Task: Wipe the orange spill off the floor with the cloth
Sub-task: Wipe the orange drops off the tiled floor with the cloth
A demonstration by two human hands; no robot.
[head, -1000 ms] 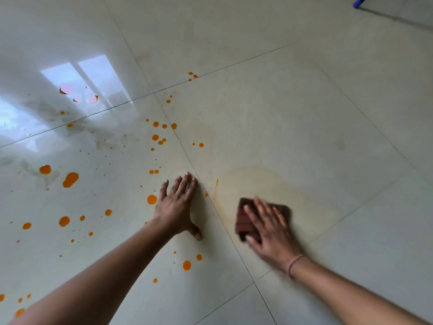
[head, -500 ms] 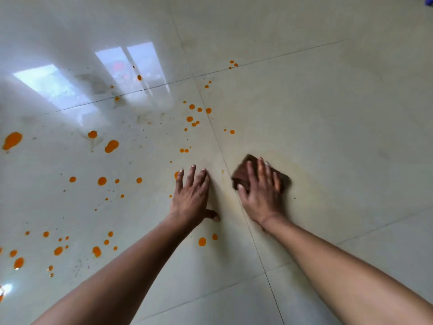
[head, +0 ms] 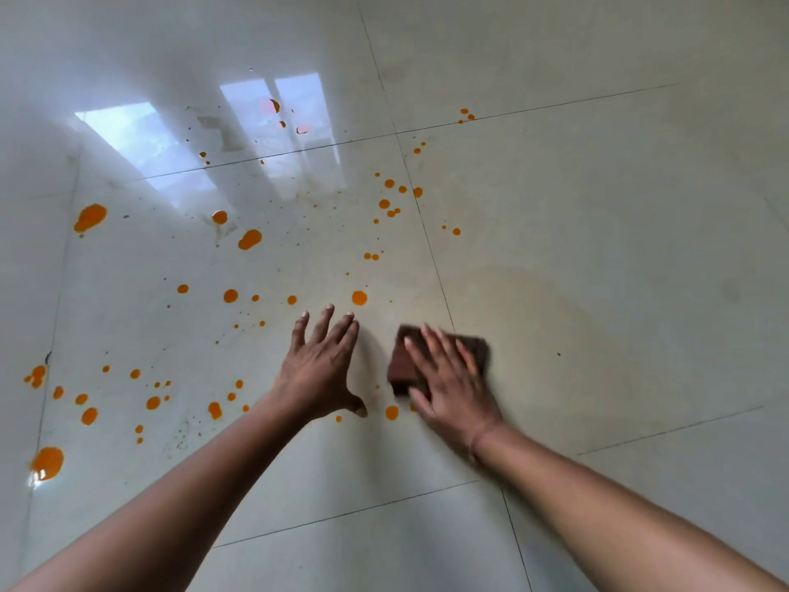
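Observation:
Orange drops of the spill [head: 249, 239] dot the glossy pale floor tiles [head: 597, 207], mostly on the left and centre. My right hand [head: 448, 378] presses flat on a folded dark brown cloth [head: 401, 365] at centre right, fingers spread over it; the hand is motion-blurred. My left hand [head: 318, 369] rests flat on the floor just left of the cloth, fingers apart, holding nothing. One round drop [head: 359, 297] lies just beyond its fingertips, and another drop [head: 392, 412] sits between the two wrists. A faint yellowish smear [head: 555, 318] spreads on the tile right of the cloth.
Window light reflects as bright patches [head: 273, 121] on the far left tiles. Larger orange blobs lie at the left edge [head: 47, 462] and far left [head: 90, 217]. Dark grout lines [head: 431, 249] cross the floor. The right-hand tiles carry no drops.
The view has shifted, bringing more of the spill on the left into sight. My right hand has slid the cloth from the right toward my left hand. The left hand stays planted.

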